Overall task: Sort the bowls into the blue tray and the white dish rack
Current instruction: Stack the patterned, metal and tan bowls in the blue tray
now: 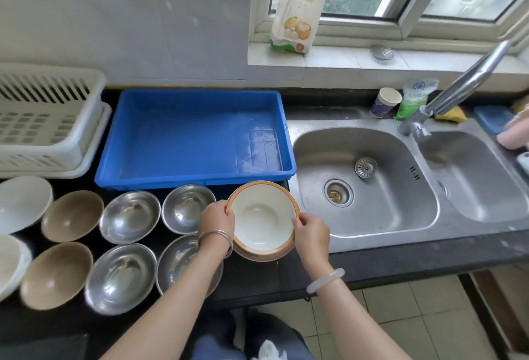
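Observation:
A cream bowl with an orange rim (262, 216) is held over a second matching bowl (257, 255) near the counter's front edge. My left hand (216, 219) grips its left rim and my right hand (310, 233) grips its right rim. The blue tray (200, 182) lies just behind, holding nothing. The white dish rack (48, 119) stands at the far left. Several steel bowls (129, 216) sit left of my hands, with two brown bowls (71, 215) and white bowls (21, 205) further left.
A steel double sink (369, 187) with a long tap (458, 90) lies to the right. A paper cup (385, 102), a green bag and sponges stand behind the sink. A flour bag (300, 7) leans on the window sill.

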A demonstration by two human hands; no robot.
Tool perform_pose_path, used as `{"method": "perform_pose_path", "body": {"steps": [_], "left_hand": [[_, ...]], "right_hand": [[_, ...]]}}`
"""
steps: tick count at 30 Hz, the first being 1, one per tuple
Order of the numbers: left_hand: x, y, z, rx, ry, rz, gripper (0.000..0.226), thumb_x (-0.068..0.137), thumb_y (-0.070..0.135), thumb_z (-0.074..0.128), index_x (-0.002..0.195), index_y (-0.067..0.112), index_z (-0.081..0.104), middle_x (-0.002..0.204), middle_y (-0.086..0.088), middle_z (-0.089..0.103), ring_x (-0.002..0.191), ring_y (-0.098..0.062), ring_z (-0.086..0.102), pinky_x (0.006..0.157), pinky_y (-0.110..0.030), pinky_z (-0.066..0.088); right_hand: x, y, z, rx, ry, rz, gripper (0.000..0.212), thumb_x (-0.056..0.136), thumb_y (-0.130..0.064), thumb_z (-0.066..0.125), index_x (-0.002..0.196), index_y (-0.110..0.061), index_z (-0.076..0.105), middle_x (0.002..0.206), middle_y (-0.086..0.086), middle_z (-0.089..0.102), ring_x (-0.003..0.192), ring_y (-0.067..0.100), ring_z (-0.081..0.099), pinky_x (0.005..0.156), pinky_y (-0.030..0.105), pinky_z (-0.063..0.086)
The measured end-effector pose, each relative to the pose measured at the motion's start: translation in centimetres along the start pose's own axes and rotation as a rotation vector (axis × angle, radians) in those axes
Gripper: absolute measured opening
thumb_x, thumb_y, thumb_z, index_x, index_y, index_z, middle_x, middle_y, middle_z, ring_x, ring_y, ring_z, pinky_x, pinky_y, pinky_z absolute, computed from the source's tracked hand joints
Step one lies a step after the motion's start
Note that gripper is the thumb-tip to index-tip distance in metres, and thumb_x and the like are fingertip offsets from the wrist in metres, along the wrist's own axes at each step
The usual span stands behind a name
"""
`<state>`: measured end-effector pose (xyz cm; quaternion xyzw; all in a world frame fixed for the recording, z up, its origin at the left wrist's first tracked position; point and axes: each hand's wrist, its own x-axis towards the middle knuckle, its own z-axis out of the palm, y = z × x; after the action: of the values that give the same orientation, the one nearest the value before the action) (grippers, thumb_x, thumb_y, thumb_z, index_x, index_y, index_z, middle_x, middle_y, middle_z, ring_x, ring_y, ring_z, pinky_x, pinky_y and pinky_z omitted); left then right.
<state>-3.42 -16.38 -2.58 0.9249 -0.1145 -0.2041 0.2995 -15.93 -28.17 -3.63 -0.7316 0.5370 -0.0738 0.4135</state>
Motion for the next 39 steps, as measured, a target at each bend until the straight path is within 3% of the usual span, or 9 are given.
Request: {"method": "perform_pose_path", "body": {"steps": [4,7,9,13,16,21,30,36,39], "left_hand": [[0.1,0.9,-0.8,-0.075,-0.021,0.025,0.021,0.088,0.008,0.048,0.096,0.009,0.067,0.092,-0.009,0.07,0.085,-0.028,0.062,0.075,-0.038,0.053],[0.2,2.4,-1.5,-0.093,-0.017,0.071,0.021,0.085,0.011,0.051,0.098,0.013,0.068,0.096,-0.004,0.071,0.084,-0.021,0.06,0.07,-0.028,0.046],[0.0,3.7,-1.6,-0.092,-0.031,0.119,0.02,0.085,0.015,0.052,0.097,0.014,0.068,0.096,-0.002,0.071,0.079,-0.016,0.057,0.065,-0.023,0.04],[-0.9,6.4,-0.3,-0.132,-0.117,0.193,0.02,0.086,0.018,0.055,0.1,0.014,0.068,0.097,0.0,0.071,0.077,-0.011,0.055,0.055,-0.017,0.036],[-1.9,7.8,1.7,-0.164,-0.202,0.218,0.018,0.086,0.017,0.056,0.098,0.014,0.069,0.095,-0.002,0.072,0.082,-0.018,0.062,0.063,-0.022,0.046],[-3.2,9.3,5.8,-0.098,-0.315,0.216,0.02,0.088,0.018,0.055,0.1,0.011,0.068,0.096,-0.007,0.071,0.083,-0.024,0.062,0.073,-0.031,0.05],[-3.7,10.3,9.7,0.023,-0.352,0.175,0.017,0.088,0.016,0.053,0.096,0.012,0.068,0.092,-0.006,0.07,0.075,-0.019,0.054,0.066,-0.027,0.04],[-3.3,9.8,10.5,0.071,-0.345,0.171,0.017,0.088,0.017,0.055,0.098,0.01,0.067,0.095,-0.007,0.07,0.077,-0.018,0.056,0.067,-0.028,0.043],[-3.2,9.7,10.5,0.084,-0.342,0.164,0.016,0.088,0.018,0.056,0.098,0.01,0.065,0.096,-0.006,0.07,0.077,-0.017,0.055,0.067,-0.028,0.042]], "right_hand": [[-0.1,-0.7,-1.5,-0.009,0.026,-0.007,0.025,0.092,-0.016,0.055,0.079,-0.002,0.071,0.075,0.015,0.071,0.065,0.025,0.058,0.056,0.028,0.048],[0.0,-1.1,-3.4,0.053,0.055,-0.015,0.023,0.088,-0.013,0.055,0.08,0.002,0.07,0.076,0.019,0.07,0.08,0.037,0.065,0.073,0.046,0.056],[0.1,-1.2,-5.2,0.073,0.082,-0.009,0.022,0.085,-0.012,0.055,0.078,0.002,0.07,0.074,0.019,0.071,0.08,0.037,0.067,0.076,0.051,0.056],[0.2,-0.2,-9.0,0.05,0.175,0.023,0.019,0.082,-0.015,0.056,0.071,-0.007,0.069,0.072,0.011,0.072,0.08,0.033,0.067,0.077,0.047,0.056],[0.2,1.3,-11.3,0.032,0.206,0.066,0.014,0.084,-0.018,0.057,0.073,-0.018,0.066,0.073,0.002,0.07,0.081,0.028,0.067,0.078,0.04,0.055],[0.4,5.0,-13.5,-0.027,0.235,0.122,0.019,0.087,-0.018,0.057,0.092,-0.009,0.073,0.075,0.0,0.065,0.079,0.021,0.061,0.07,0.03,0.048],[1.6,9.2,-13.3,-0.009,0.212,0.184,0.022,0.088,-0.017,0.058,0.083,0.001,0.07,0.082,0.012,0.072,0.086,0.031,0.065,0.073,0.037,0.052],[2.5,10.2,-12.5,0.006,0.179,0.183,0.016,0.088,-0.018,0.059,0.088,-0.007,0.072,0.071,-0.002,0.063,0.072,0.016,0.059,0.057,0.022,0.04],[2.7,10.4,-12.4,0.015,0.179,0.187,0.014,0.088,-0.019,0.059,0.089,-0.01,0.071,0.073,-0.003,0.062,0.073,0.016,0.058,0.057,0.021,0.039]]}}
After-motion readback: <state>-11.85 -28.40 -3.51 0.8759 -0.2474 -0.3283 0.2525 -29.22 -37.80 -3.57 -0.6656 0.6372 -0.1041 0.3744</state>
